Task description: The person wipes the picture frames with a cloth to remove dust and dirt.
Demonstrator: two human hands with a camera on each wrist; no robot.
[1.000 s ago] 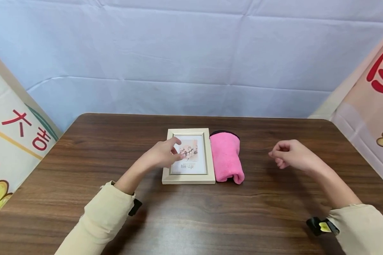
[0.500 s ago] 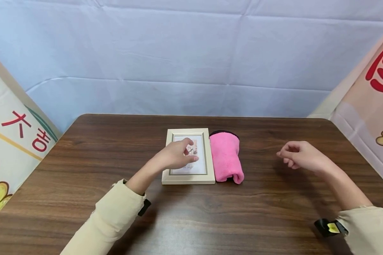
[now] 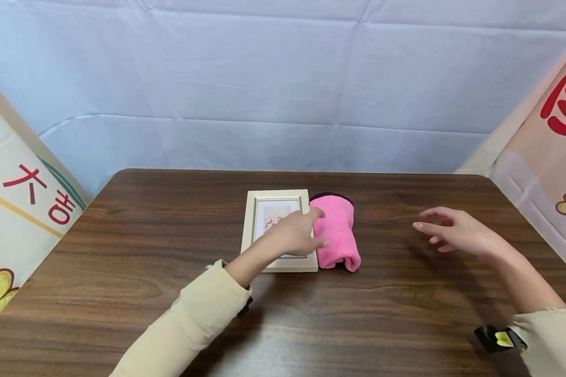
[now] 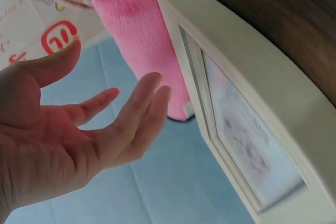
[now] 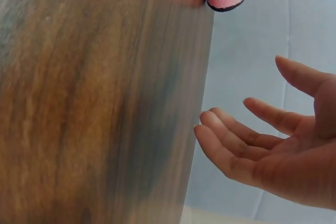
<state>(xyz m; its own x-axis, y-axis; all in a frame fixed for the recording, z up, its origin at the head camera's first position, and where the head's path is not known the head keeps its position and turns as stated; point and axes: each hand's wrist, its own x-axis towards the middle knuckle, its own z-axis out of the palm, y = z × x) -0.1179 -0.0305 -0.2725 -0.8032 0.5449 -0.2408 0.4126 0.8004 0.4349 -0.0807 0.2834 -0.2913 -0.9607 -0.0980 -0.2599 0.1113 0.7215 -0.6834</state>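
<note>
A cream picture frame (image 3: 250, 230) with a pink flower print lies flat on the table. Right beside it lies a rolled or folded pink cloth (image 3: 337, 230), dark along its far edge. My left hand (image 3: 294, 233) is above the frame's right side, its thumb and fingers spread over the cloth's left part. In the left wrist view that hand (image 4: 79, 129) looks apart from both things and holds nothing. Off to the right, my right hand (image 3: 459, 233) hovers over bare wood with loosely bent, parted fingers. The right wrist view shows nothing in that hand (image 5: 278, 145).
The brown wooden table (image 3: 170, 230) ends at a far edge before a pale blue-white cloth backdrop (image 3: 264, 84). Printed hangings stand at the left (image 3: 23, 209) and right (image 3: 556, 131). Each wrist wears a black band, the right one (image 3: 500, 337) with a yellow label.
My left hand has moved right, from over the picture to the cloth's left side. The right hand has shifted a little right and its fingers have spread. Frame and cloth have stayed put.
</note>
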